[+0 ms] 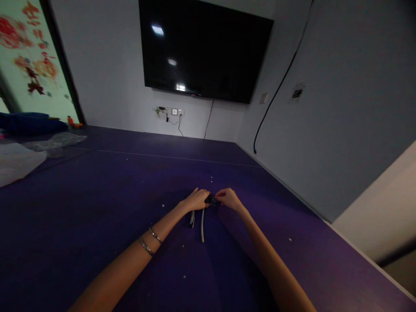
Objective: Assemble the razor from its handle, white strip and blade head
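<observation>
A small, shiny black object [212, 199] lies on the purple surface between my hands, its kind too small to make out. My left hand [196, 199], palm down, has its fingers closed on the object's left side. At its right edge is my right hand [229, 198], thumb and fingertips pinched together; what lies between them is too small to see. Below my left hand a slim pale grey strip [203, 226] runs toward me. Beside it lies a shorter black-and-grey strip [192, 219]. The upper ends of both strips are hidden by my left hand.
Small white scraps dot the purple surface [130, 208]. Clear plastic [58, 142] and a dark blue cloth item [35, 123] lie at far left. Walls border the back and right. A black cable [276, 93] hangs down the right wall; a television [204, 50] hangs on the back wall.
</observation>
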Action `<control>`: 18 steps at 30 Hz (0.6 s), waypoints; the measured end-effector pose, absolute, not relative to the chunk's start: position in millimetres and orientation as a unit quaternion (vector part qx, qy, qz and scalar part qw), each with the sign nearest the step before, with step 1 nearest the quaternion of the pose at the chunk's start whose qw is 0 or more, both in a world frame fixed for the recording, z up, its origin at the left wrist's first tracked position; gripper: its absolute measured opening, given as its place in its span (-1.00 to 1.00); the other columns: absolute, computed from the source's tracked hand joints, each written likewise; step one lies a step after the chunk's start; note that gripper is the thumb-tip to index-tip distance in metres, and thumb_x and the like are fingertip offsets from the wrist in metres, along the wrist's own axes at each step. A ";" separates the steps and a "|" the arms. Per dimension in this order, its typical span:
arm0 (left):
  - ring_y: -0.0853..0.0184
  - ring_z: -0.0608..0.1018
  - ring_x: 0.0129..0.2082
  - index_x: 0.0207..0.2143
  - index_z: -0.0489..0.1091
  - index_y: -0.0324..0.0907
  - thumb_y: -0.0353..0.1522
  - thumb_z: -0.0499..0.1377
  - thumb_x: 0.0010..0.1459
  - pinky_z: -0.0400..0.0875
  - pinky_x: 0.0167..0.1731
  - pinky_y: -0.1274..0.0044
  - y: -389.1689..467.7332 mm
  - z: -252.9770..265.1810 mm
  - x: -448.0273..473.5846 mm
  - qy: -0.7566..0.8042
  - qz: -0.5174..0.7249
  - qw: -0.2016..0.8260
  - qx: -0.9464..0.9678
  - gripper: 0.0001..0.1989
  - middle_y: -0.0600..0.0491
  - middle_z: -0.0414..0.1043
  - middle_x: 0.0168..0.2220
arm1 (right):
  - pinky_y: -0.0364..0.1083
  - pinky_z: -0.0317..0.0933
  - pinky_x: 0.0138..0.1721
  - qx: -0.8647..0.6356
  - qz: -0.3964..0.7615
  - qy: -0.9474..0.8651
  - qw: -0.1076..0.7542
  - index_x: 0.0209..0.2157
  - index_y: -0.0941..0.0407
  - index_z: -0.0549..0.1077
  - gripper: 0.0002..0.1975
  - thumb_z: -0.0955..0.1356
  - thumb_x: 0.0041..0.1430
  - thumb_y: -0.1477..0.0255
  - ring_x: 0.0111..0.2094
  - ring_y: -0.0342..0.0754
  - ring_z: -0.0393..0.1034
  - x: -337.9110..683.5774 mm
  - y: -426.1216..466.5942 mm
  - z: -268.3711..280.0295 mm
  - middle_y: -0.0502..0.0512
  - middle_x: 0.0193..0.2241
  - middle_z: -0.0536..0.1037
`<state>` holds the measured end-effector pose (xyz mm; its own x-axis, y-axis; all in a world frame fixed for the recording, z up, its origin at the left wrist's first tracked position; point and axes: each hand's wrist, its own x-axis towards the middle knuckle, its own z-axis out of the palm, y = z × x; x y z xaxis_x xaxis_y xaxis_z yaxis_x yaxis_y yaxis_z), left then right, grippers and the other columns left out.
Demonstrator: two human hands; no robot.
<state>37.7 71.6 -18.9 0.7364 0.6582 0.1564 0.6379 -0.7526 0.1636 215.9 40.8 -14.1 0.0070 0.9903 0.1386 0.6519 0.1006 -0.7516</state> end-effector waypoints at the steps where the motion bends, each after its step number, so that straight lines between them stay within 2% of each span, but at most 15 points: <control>1: 0.14 0.36 0.03 -0.05 0.26 -0.22 -0.27 0.15 0.05 0.09 0.06 0.26 71.1 -19.1 37.6 0.347 0.107 0.049 0.931 -0.60 -0.13 0.35 -0.02 | -0.28 0.13 -0.64 -0.623 0.249 -0.660 0.338 -0.47 0.22 0.56 -0.85 0.33 -0.10 0.54 -0.67 -0.23 0.28 215.1 40.2 -14.2 0.02 -0.62 0.51; 6: 0.16 0.38 0.00 -0.10 0.28 -0.20 -0.24 0.15 0.07 0.11 0.04 0.28 70.7 -20.0 37.1 0.341 0.117 0.048 0.931 -0.64 -0.10 0.37 -0.06 | -0.26 0.16 -0.63 -0.624 0.250 -0.663 0.331 -0.45 0.24 0.56 -0.83 0.32 -0.09 0.52 -0.66 -0.20 0.30 211.8 38.0 -14.9 0.03 -0.62 0.51; 18: 0.15 0.37 0.02 -0.06 0.27 -0.21 -0.23 0.16 0.07 0.09 0.04 0.27 70.7 -21.2 36.9 0.334 0.123 0.051 0.933 -0.60 -0.10 0.37 -0.04 | -0.25 0.16 -0.62 -0.626 0.239 -0.670 0.321 -0.46 0.22 0.57 -0.81 0.30 -0.07 0.53 -0.64 -0.18 0.32 212.4 38.0 -16.7 0.02 -0.63 0.51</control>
<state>36.9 70.7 -21.2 0.7469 0.6357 0.1948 0.6105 -0.7718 0.1779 212.4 38.0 -16.7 -0.0107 0.9914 0.1304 0.6847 0.1024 -0.7216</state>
